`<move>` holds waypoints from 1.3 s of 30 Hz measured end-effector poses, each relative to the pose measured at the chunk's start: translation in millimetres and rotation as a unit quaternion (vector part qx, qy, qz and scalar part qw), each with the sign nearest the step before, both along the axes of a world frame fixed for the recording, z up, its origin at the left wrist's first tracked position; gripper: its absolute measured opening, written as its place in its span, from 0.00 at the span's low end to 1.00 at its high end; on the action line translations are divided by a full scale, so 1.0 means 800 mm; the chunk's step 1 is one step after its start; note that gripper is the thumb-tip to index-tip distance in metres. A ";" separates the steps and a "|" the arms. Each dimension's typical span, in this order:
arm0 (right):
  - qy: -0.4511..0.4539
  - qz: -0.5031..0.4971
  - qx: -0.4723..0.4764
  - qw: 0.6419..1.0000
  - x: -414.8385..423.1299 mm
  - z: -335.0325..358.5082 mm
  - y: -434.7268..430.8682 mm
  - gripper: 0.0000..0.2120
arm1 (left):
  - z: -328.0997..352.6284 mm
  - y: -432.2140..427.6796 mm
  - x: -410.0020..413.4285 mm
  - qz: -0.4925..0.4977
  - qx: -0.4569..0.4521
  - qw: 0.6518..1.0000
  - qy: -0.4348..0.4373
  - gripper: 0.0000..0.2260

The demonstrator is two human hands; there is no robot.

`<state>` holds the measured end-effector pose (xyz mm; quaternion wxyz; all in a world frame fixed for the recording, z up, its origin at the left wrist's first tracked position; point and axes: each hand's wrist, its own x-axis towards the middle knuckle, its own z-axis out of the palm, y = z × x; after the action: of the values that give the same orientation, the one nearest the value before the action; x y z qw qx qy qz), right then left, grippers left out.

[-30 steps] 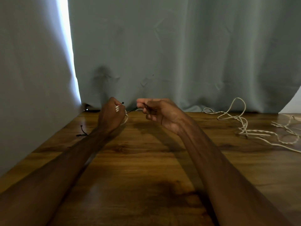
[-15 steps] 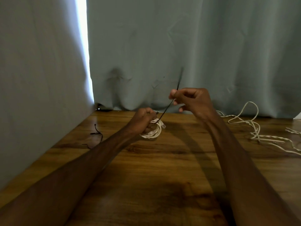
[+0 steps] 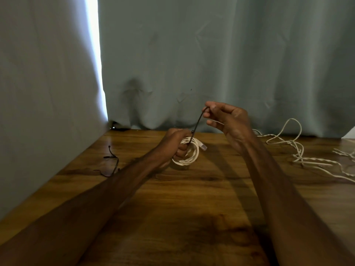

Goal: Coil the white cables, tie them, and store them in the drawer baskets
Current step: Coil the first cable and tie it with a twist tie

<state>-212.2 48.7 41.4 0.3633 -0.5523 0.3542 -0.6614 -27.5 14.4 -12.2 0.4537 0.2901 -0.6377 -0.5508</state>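
At the far left of the brown wooden desk (image 3: 192, 204), a loose thin black tie (image 3: 116, 163) lies near the pale grey-green curtain (image 3: 192, 54). Right of it, the left grip (image 3: 175, 144) is curled tightly round a small coiled white cable (image 3: 190, 153) low at the desk's middle, and a thin black strap (image 3: 198, 120) rises from that coil to the right grip (image 3: 227, 120), which pinches its upper end between thumb and forefinger. Further right, a tangle of uncoiled white cables (image 3: 298, 154) sprawls on the desk, well apart from both.
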 end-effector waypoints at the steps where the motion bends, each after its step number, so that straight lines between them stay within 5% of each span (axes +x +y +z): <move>1: 0.004 0.009 -0.003 1.000 -0.002 -0.002 -0.002 0.12 | 0.001 0.000 0.001 0.003 0.005 1.000 0.001 0.21; 4: 0.116 -0.053 -0.034 0.991 -0.006 -0.014 -0.009 0.13 | 0.006 0.002 0.003 0.008 0.023 1.000 0.003 0.18; 11: 0.415 -0.170 -0.090 0.889 0.010 -0.047 -0.037 0.06 | 0.011 0.011 -0.001 0.053 0.001 0.999 -0.011 0.15; 19: 0.198 -0.098 0.037 0.975 0.028 -0.053 -0.040 0.04 | 0.012 0.011 -0.002 0.126 -0.004 0.992 -0.011 0.12; 32: 0.164 -0.038 0.082 0.982 0.026 -0.042 -0.019 0.07 | 0.012 0.010 0.002 0.073 0.018 0.997 -0.003 0.19; 39: 0.161 0.034 0.180 0.970 0.027 -0.039 -0.012 0.08 | 0.014 0.015 0.002 0.072 0.008 0.997 -0.011 0.16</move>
<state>-190.9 38.9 9.9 0.4170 -0.5886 0.5026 -0.4765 -26.2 26.6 -1.2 0.4824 0.3451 -0.6156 -0.5188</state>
